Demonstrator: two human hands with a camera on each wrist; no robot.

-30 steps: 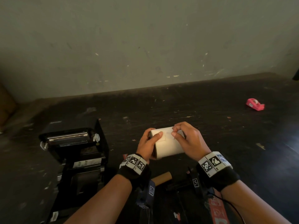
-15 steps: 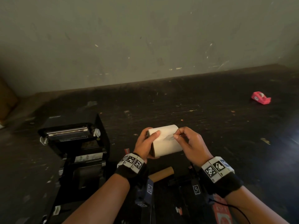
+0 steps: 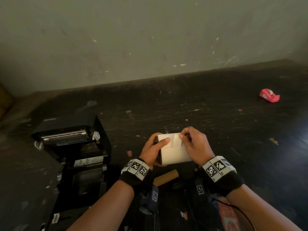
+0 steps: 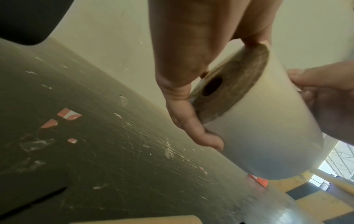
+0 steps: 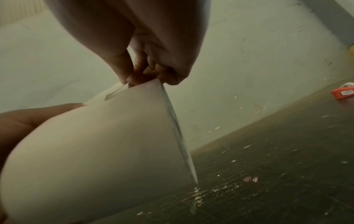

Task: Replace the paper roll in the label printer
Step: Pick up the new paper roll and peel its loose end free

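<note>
Above the table, left hand (image 3: 152, 148) grips paper roll (image 3: 173, 154); right fingers (image 3: 184, 139) pinch its blurred flap

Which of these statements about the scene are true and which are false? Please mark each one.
1. The left hand holds the white paper roll by its end. True.
2. The right hand rests flat on the table. False: it pinches a small tab on the roll.
3. The black label printer stands open. True.
4. The brown cardboard core sits inside the printer. False: it lies on the dark table.
5. The pink tape dispenser lies far right. True.
</note>
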